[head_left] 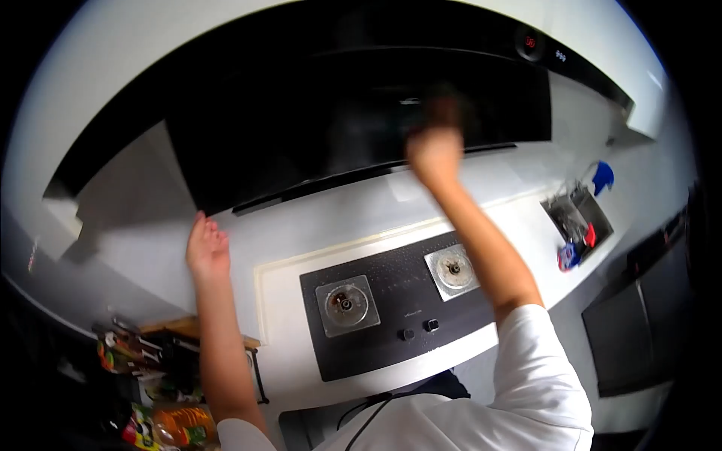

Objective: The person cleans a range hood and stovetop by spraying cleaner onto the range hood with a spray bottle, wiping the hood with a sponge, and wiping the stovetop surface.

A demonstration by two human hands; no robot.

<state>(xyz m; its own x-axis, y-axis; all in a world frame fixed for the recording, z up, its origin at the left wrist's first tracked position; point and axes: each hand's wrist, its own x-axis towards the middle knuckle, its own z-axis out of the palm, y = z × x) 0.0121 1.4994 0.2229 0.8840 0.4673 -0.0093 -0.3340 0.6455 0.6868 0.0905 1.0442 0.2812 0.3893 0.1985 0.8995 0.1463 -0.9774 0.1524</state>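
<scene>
A range hood's wide black glass panel spans the upper middle of the head view. Raised in front of its right half, my right hand is closed and smeared by motion. A dark brownish thing sticks up from it against the glass, too blurred to name. My left hand is at the panel's lower left corner, fingertips at or very near the edge. Its fingers are loosely bent and somewhat apart, with nothing visible in them.
Below lies a black gas hob with two burners and wet-looking spots, set in a white counter. To the right is a sink with a blue bottle beside it. Bottles and packets crowd the lower left. A lit red display is on the hood.
</scene>
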